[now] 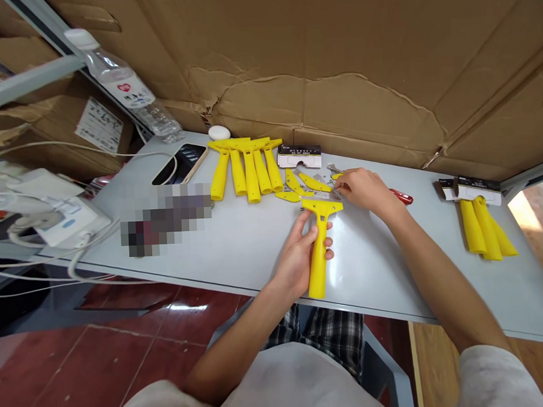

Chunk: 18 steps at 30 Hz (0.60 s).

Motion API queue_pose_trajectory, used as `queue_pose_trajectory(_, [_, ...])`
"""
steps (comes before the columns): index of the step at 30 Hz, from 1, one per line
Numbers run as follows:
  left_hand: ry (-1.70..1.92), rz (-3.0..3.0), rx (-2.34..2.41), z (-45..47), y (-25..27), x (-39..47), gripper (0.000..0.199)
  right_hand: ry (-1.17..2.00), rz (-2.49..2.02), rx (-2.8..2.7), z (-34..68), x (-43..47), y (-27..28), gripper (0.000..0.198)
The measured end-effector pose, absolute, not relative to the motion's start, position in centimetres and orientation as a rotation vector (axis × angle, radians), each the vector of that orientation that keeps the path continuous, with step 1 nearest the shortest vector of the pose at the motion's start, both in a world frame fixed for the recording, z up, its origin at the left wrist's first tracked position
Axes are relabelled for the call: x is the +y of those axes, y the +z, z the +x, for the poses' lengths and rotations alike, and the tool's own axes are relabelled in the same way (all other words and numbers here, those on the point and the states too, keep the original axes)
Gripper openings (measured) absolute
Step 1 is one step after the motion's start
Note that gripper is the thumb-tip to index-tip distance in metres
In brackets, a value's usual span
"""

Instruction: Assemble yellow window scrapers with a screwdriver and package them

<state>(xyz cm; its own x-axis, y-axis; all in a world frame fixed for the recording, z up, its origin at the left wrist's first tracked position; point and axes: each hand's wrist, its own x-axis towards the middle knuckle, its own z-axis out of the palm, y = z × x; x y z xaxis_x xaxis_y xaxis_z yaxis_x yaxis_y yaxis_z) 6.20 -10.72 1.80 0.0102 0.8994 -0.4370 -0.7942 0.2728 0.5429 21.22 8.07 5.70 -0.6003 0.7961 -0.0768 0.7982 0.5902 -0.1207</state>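
Observation:
My left hand (296, 259) is wrapped round a yellow plastic scraper handle (317, 255), its wide T-shaped head pointing away from me. Beyond that head lies a loose group of small yellow plastic plates (314, 182), with small metal bits and clear plastic bags among them. Over the right side of this group, my right hand (363, 187) has its fingertips pinched together low at the tabletop. Whatever is between those fingertips is too small or hidden to name. Just right of my right hand lies a red tool (401, 196), partly covered by the wrist.
Several yellow scraper handles (251, 174) lie in a row beside a black-and-white box (299, 156). More handles (484, 230) lie at the right with blade boxes. A phone (180, 163), a bottle (126, 84) and a power strip (69, 215) with cables occupy the left. Cardboard (339, 104) walls the back.

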Motion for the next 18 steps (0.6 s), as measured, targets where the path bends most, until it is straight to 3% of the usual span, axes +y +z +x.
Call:
queue_pose_trajectory(8, [1.323,0.149,0.789,6.3,1.8,-10.5,0.063,-0.310,1.443,2.825,22.2,8.9,6.2,0.025])
queue_pose_trajectory(18, [1.329,0.149,0.795,6.3,2.0,-10.6,0.063,-0.981,1.115,2.988,22.2,7.5,8.9,0.020])
